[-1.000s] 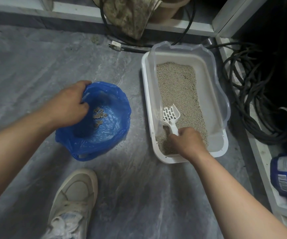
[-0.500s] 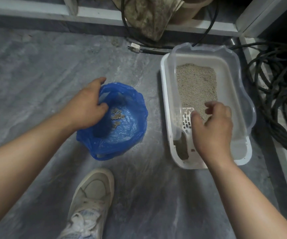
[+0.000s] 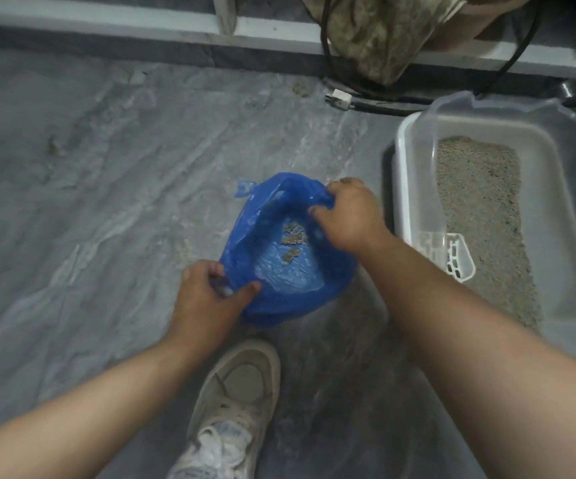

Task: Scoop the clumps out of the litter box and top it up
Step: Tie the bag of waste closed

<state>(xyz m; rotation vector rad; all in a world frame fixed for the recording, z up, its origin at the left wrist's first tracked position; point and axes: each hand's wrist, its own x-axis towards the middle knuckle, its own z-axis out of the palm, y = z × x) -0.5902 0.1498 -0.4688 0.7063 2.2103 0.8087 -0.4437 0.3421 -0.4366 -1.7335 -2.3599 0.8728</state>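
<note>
Left hand (image 3: 207, 302): grips the near rim of the blue bag (image 3: 279, 292), fingers curled over the plastic, thumb inside the opening.
Right hand (image 3: 347, 216): grips the far right rim of the same bag, fingers folded over the edge.
Blue bag: stands on the grey floor (image 3: 89, 202), mouth held open between the two hands, one loose handle sticking up at the far left edge.
Clumps (image 3: 293, 238): a small greyish cluster lies on the bottom of the bag, towards the far side.
Litter box (image 3: 405, 188): white tray with a clear raised rim, on the floor to the right of the bag, close to it but not touching.
Litter (image 3: 480, 209): beige granules cover the middle of the tray in a long strip; the left and right edges of the tray bottom show bare.
Scoop (image 3: 456, 257): white and slotted, lies in the tray against the near left wall, no hand on it.
Shoe (image 3: 241, 388): pale sneaker with laces, planted on the floor just below the bag.
Cables (image 3: 376, 105): black cords and a white plug lie along the far wall base, behind the tray.
</note>
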